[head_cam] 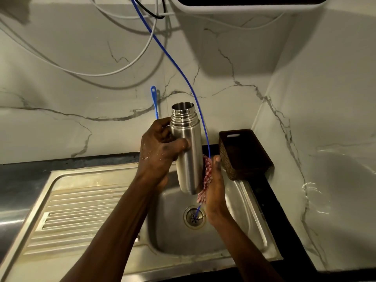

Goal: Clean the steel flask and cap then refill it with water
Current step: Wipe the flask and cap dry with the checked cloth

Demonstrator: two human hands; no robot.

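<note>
The steel flask [186,147] stands upright over the sink bowl with its threaded mouth open and no cap on it. My left hand [160,151] grips its upper body, thumb across the front. A thin blue handle [155,102] sticks up from behind that hand. My right hand [214,190] presses a red-and-white checked cloth [205,180] against the flask's lower right side. The cap is not visible.
A steel sink [234,237] with a drain [194,217] lies below, its ribbed drainboard [81,216] to the left. A blue hose [183,74] hangs from above down into the drain. A dark woven basket [244,153] sits behind right. Marble walls close in behind and right.
</note>
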